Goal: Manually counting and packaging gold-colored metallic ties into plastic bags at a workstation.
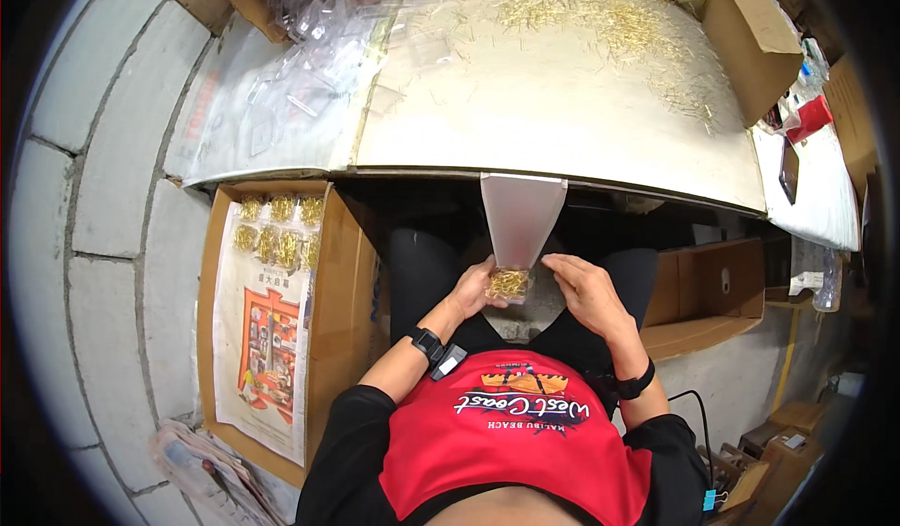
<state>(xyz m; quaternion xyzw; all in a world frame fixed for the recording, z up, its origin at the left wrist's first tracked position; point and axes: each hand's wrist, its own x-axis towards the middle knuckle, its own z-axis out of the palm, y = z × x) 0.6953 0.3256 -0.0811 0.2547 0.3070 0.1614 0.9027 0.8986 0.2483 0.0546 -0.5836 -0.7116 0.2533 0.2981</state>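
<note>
A pale, tapering chute [525, 217] slopes down from the table's front edge towards my lap. At its lower end, my left hand [472, 290] holds a small clear plastic box [507, 298] filled with thin gold-coloured metal pins [509, 283]. Just right of the chute's lower end is my right hand [592, 293], its fingers stretched towards the chute with nothing visible in them. Whether the right fingertips touch the chute is hard to tell. More loose gold pins [600, 20] lie scattered over the far part of the tabletop [544, 123].
Left of my legs, a cardboard tray [347, 310] lined with a printed sheet holds several filled boxes [281, 210]. Empty clear boxes [328, 10] are heaped at the far left. A cardboard box [750, 34] and a dark phone [789, 170] are at right; an open carton [708, 292] sits below.
</note>
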